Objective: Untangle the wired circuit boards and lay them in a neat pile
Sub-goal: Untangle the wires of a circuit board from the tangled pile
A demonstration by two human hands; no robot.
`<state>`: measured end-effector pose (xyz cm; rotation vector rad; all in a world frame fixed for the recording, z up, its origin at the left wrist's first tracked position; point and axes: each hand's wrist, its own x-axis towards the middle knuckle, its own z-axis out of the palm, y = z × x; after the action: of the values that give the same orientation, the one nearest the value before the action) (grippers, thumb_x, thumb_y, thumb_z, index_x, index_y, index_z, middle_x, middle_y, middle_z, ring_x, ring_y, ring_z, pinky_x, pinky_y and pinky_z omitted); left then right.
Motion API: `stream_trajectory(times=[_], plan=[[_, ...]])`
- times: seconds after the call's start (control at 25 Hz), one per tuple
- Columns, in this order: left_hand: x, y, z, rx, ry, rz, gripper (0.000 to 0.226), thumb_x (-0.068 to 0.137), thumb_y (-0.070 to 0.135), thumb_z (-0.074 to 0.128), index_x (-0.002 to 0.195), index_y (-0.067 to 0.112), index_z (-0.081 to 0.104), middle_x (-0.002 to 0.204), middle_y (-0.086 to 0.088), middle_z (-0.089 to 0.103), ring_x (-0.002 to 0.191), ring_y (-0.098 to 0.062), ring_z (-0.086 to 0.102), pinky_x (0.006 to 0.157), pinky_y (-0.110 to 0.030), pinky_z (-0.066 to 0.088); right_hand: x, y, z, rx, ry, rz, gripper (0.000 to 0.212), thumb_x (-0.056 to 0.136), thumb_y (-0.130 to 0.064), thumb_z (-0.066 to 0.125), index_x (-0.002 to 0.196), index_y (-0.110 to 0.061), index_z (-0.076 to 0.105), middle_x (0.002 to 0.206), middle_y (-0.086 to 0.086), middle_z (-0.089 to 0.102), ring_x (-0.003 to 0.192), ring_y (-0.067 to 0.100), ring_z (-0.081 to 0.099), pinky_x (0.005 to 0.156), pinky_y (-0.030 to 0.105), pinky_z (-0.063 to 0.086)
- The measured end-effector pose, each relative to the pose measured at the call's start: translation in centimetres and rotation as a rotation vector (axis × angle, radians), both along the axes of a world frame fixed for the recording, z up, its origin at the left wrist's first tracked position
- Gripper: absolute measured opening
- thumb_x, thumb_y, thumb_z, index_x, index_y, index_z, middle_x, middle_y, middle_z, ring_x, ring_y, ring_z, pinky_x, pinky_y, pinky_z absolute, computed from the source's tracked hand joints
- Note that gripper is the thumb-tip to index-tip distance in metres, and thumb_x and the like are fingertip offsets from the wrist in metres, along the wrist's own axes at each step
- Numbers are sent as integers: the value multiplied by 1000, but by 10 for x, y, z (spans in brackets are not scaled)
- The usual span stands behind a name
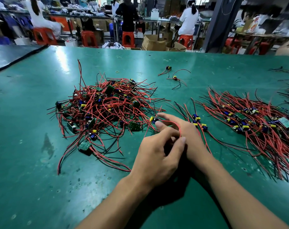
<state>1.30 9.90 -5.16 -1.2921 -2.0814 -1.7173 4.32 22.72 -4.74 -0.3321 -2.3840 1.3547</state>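
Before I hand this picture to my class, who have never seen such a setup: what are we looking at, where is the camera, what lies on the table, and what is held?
There is no machine here. A person works with bare hands, and the one picture comes from a camera worn on the head, looking forward and down. On the green table lies a tangled heap of little circuit boards with red and black wires. To its right is a neater pile, its wires lying roughly one way. The right hand pinches one small board at the heap's edge, and the left hand appears to pinch that board's red wire.
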Motion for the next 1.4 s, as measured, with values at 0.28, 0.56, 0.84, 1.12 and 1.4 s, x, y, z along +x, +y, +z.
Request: stream_trajectory(times=[0.28, 0.56, 0.84, 1.12, 1.4], plan=[[7, -3, 7, 98, 24, 43, 20, 96, 35, 56, 85, 19, 58, 65, 13, 47, 58, -1, 43, 57, -16, 33, -11, 5, 6, -550, 226, -270, 21, 102, -19, 54, 93, -12, 72, 78, 2, 75, 65, 12, 67, 65, 25, 55], [-23, -2, 1, 111, -418, 249, 33, 100, 26, 53, 72, 7, 56, 61, -12, 50, 56, -25, 44, 56, -44, 40, -6, 23, 28, -1371, 322, -180, 24, 99, -23, 53, 85, -10, 68, 67, -2, 60, 43, 2, 47, 43, 16, 45], [-35, 0, 8, 241, -1105, -163, 31, 96, 32, 55, 91, 3, 61, 58, -8, 61, 38, -17, 54, 36, -20, 43, 3, 6, 25, -1016, -67, 176, 8, 78, -17, 68, 83, -10, 67, 65, 0, 58, 37, 2, 41, 38, 13, 35], [-33, -5, 12, 163, -1205, -370, 30, 80, 21, 67, 99, 0, 58, 71, -16, 70, 50, -20, 66, 47, -25, 55, 4, 12, 21, -1011, -182, 125, 20, 76, -30, 74, 87, -13, 68, 71, -1, 62, 44, 5, 49, 48, 19, 48], [-34, -2, 10, 204, -1202, -291, 16, 94, 18, 57, 95, 2, 54, 66, -12, 69, 48, -16, 63, 47, -22, 53, 3, 12, 15, -1016, -94, 199, 41, 77, -8, 71, 118, -4, 68, 92, 9, 69, 57, 12, 56, 55, 21, 49]])
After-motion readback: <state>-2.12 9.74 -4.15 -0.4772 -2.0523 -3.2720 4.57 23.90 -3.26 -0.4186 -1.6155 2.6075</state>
